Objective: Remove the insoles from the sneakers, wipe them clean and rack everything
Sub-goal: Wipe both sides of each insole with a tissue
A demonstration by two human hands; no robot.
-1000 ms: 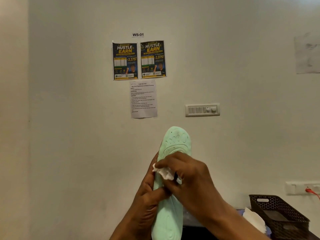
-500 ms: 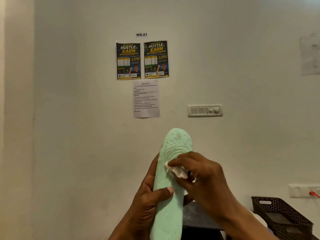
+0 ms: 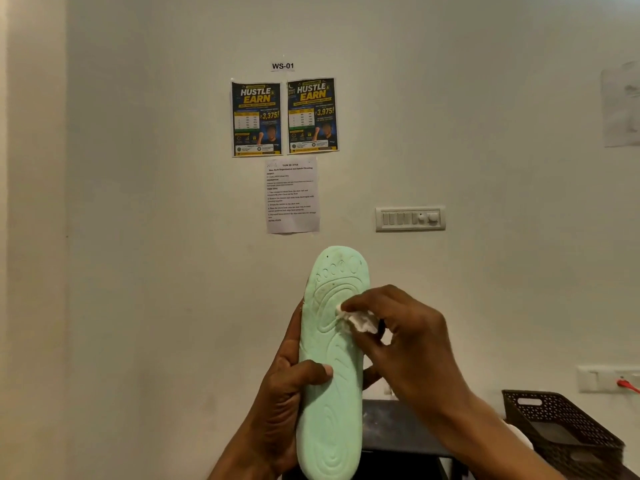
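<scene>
A mint-green insole point(image 3: 332, 403) stands upright in front of me, toe end up, patterned side facing me. My left hand point(image 3: 277, 393) grips its left edge around the middle, thumb across the front. My right hand point(image 3: 408, 344) pinches a small crumpled white wipe point(image 3: 360, 320) against the insole's right side, just below the toe area. No sneakers or rack are in view.
A dark perforated basket point(image 3: 561, 427) sits at the lower right on a dark surface point(image 3: 391, 424). The wall ahead carries two posters point(image 3: 284, 117), a printed sheet point(image 3: 292, 195), a switch panel point(image 3: 410, 219) and a socket with a red plug point(image 3: 623, 384).
My right hand and the wipe have slid from the insole's middle to its right side near the forefoot. The insole and my left hand keep their pose.
</scene>
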